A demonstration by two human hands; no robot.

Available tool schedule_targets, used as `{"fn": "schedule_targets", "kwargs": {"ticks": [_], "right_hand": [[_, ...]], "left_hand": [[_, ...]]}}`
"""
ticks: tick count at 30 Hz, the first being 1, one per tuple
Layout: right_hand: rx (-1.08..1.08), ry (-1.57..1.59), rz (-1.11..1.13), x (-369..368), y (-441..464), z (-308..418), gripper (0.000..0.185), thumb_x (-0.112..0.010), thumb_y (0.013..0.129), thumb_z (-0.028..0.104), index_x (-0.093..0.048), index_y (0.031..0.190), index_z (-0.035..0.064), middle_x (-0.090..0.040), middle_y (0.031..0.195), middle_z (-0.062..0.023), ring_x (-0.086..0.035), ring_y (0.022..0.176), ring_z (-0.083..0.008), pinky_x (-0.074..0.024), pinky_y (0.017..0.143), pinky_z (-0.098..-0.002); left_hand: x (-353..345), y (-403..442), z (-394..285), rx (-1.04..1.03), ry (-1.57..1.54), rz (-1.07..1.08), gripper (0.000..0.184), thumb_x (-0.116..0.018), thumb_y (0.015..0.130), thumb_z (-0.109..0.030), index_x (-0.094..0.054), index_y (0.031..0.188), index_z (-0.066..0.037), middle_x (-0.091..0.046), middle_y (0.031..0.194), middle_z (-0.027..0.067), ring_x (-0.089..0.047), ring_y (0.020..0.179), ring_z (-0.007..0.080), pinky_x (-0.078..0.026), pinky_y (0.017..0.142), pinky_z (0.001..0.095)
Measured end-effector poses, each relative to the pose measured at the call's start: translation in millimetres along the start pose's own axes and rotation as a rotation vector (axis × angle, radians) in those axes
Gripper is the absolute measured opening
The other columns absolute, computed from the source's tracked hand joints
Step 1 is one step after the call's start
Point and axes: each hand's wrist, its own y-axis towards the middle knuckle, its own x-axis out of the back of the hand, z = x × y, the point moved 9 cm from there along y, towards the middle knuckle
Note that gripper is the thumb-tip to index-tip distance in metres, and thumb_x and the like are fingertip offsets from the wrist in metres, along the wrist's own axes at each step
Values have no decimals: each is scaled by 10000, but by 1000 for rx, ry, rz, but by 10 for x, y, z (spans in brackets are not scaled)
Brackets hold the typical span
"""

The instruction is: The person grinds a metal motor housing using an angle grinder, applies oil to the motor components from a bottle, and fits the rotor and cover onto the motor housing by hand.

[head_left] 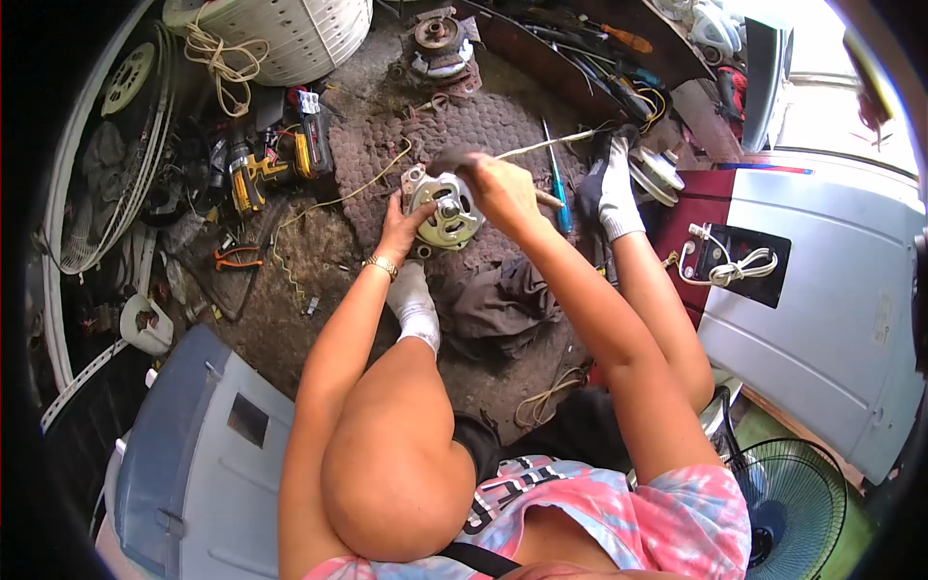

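Note:
A silver, round metal motor housing (454, 232) with cut-out slots and a central hub sits on a dirty, textured mat. My left hand (399, 232) is closed around its left edge, the thumb reaching over the face. In my right hand (505, 198) is a hammer (549, 198); its dark head is just above the housing's upper edge, and the handle end sticks out to the right. I cannot tell whether the head touches the metal. A pale cable (546, 145) runs from behind the hammer toward the right foot. Just right of the handle lies a blue screwdriver (563, 205).
A yellow cordless drill (253, 179) and orange-handled pliers (238, 259) lie at left. Behind stands another rusty motor (437, 43) near a white perforated tub (280, 39). A dark cloth (498, 304) lies between my feet. Appliance panels flank me; a fan (788, 503) stands lower right.

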Motion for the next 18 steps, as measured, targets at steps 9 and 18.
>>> {"fn": "schedule_targets", "kwargs": {"ticks": [9,18], "right_hand": [[-169,-35,-156,79,-584,-491,288,-631,862,172,-578,1143,144,-667,850,-133,-646,716,-350,-512,594,-426],[-383,-44,-175,60,-1257,-617,262,-628,873,210,-613,1120,125,-676,919,-144,-644,763,-374,-514,642,-441]], "left_hand": [[-68,-82,-121,20,-47,-17,865,-779,740,-398,-347,1384,-15,-512,1283,129,-492,1182,208,-389,1009,351],[-49,-50,-64,-4,-92,-19,817,-795,746,-316,-347,1355,-6,-539,1247,116,-536,1128,196,-428,970,337]]}}
